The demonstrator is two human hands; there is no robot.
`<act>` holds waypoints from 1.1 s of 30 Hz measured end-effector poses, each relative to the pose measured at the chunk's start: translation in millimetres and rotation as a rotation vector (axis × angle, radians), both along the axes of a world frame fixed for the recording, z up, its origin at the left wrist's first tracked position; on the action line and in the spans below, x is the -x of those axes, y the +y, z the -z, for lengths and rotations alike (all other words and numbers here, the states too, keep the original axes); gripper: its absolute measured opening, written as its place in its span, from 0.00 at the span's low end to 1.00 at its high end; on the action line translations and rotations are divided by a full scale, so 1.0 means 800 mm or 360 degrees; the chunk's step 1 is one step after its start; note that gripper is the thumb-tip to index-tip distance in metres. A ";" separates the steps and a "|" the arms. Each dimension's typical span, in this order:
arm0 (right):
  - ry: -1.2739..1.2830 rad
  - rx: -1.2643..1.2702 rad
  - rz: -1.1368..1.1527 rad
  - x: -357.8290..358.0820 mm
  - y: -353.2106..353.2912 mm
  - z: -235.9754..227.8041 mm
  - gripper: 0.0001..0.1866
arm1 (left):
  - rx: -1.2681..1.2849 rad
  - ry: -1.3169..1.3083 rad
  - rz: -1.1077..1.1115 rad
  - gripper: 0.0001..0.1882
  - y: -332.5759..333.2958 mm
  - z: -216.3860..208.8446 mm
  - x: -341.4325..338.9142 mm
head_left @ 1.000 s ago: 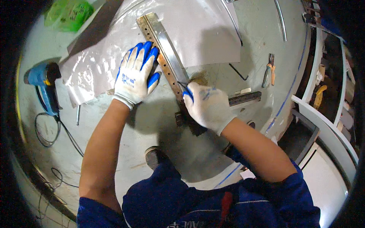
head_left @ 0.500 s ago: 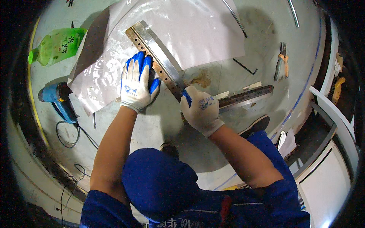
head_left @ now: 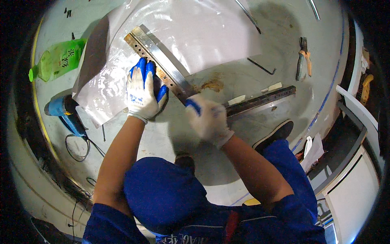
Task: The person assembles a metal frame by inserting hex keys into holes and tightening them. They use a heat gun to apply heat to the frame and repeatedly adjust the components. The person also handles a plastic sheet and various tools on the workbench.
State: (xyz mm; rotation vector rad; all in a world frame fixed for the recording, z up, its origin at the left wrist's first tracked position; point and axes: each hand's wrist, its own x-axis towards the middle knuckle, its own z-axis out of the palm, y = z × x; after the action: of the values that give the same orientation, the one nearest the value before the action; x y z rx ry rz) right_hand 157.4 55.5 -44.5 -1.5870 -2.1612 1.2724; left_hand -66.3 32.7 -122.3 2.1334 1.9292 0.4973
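Observation:
A long metal rail [head_left: 163,55] lies slantwise on a pale sheet, with a shiny raised strip and a rusty, holed flange. My left hand [head_left: 142,90], in a white glove with blue-coated fingers, is open. Its fingers stretch out along the flange, their tips at its edge and the thumb apart. Over the rail's near end, my right hand [head_left: 208,120] is closed in a matching glove and blurred by motion. Its fingers are hidden underneath, so what they grip cannot be made out. The rail's near end is covered by this hand.
The pale sheet [head_left: 221,44] spreads over the grey floor. Leftward are a green bottle [head_left: 61,61] and a blue heat gun [head_left: 63,110] with its cord. A second dark rail [head_left: 264,99], a hex key [head_left: 261,66] and pliers [head_left: 303,59] lie to the right. A white-panelled unit [head_left: 353,191] stands lower right.
My right hand has shifted a little left over the rail's near end and become blurred. My left hand keeps its place beside the flange. The whole view has turned slightly.

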 end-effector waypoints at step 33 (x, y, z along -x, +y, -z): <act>-0.0557 -0.0261 -0.0625 0.019 0.060 -0.030 0.05 | -0.0009 -0.0062 -0.0038 0.37 -0.001 -0.001 0.002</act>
State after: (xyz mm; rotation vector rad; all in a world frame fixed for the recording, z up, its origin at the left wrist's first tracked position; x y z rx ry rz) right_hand 141.9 103.4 -20.6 -1.4544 -2.8216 0.9184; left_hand -67.9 32.0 -121.5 2.0906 1.9371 0.5454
